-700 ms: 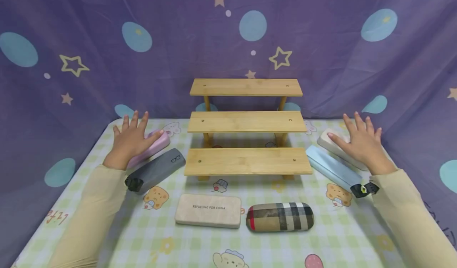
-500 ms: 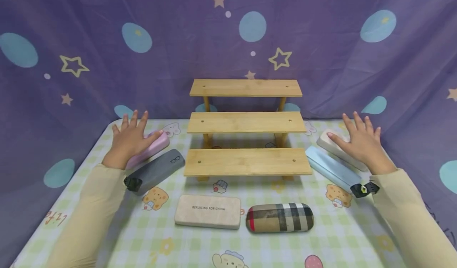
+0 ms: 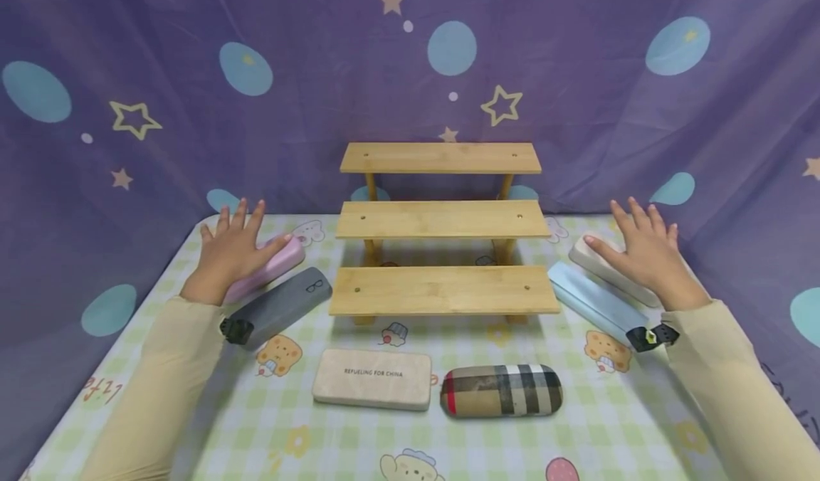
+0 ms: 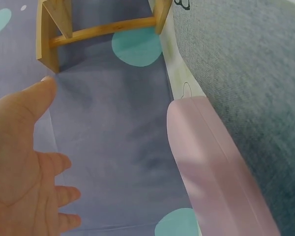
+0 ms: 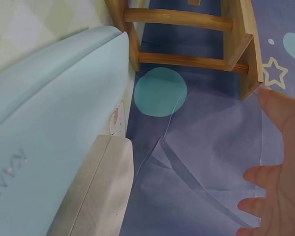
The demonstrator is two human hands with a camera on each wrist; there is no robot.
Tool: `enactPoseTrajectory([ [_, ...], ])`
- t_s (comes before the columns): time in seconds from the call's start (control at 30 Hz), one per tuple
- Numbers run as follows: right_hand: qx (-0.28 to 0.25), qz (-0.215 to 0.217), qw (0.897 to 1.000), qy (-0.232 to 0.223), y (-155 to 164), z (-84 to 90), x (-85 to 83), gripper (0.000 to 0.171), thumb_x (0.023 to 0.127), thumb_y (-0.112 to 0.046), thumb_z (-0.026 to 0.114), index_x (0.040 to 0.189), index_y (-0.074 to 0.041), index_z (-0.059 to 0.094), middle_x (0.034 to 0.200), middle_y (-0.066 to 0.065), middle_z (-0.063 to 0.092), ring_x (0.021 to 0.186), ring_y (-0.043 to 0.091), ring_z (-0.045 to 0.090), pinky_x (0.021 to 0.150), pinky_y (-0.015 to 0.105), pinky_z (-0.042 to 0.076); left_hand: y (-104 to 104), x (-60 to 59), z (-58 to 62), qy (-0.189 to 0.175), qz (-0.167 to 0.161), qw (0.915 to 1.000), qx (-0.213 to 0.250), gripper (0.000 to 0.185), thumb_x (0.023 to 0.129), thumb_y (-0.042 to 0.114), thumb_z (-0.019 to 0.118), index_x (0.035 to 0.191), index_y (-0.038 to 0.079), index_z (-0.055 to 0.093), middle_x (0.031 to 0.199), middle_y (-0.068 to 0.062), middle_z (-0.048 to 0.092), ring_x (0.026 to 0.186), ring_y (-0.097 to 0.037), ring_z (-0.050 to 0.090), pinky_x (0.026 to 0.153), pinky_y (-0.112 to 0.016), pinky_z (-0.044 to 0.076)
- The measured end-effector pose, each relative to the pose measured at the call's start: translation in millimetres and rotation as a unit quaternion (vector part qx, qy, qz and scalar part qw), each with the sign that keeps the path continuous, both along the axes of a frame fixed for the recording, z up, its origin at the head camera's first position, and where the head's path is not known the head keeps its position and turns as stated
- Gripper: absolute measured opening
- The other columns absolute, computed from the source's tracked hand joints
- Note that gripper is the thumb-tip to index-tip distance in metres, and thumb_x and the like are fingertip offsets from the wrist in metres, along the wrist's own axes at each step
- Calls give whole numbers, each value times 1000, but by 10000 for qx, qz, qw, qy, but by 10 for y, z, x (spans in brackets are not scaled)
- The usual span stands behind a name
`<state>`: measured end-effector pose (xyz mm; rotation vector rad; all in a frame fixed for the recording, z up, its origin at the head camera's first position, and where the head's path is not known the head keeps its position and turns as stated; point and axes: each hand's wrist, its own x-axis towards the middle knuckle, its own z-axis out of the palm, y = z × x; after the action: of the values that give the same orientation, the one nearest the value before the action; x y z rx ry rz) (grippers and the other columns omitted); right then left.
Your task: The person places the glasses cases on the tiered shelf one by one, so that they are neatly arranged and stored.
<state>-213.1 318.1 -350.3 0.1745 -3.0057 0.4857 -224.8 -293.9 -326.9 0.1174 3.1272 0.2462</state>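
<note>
Both flat: left hand point(image 3: 232, 252) (pink case point(image 3: 282, 259)), right hand point(image 3: 643, 255).

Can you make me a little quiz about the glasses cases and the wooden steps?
1. True or false: a glasses case sits on the wooden stand.
2. The left hand is over which case? A) pink case B) plaid case C) grey case
3. Fill in: the case right beside the white case, under the right hand, is light ____.

Key: 1 false, all three shelves are bare. 2 A. 3 blue.
</note>
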Motion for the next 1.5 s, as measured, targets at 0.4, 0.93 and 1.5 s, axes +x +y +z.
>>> enactPoseTrajectory([
  [0.4,-940,598,9928,433,-79,28,-38,82,94,-43,49,151,0,9,152,31,7,137,52,-2,104,70,-4,-173,-33,61,-30,-176,9996,229,93,90,66,38,152,11,-4,153,-30,-3,135,-54,-9,96,-77,-4],
  [0.93,-2884,1290,9486,-154,-466,18,-190,68,94,-26,57,151,-15,22,157,11,16,143,31,10,111,58,10,-472,118,80,114,-722,9768,2011,94,89,37,63,152,17,-3,157,-19,-1,140,-45,-3,102,-72,7],
  [1.5,-3951,1586,9048,-62,-841,-34,-358,58,93,-9,58,142,8,32,148,25,30,137,37,24,113,48,18,-887,211,-394,879,-945,8972,4224,58,94,2,53,147,12,33,135,11,51,120,6,43,90,-6,34],
])
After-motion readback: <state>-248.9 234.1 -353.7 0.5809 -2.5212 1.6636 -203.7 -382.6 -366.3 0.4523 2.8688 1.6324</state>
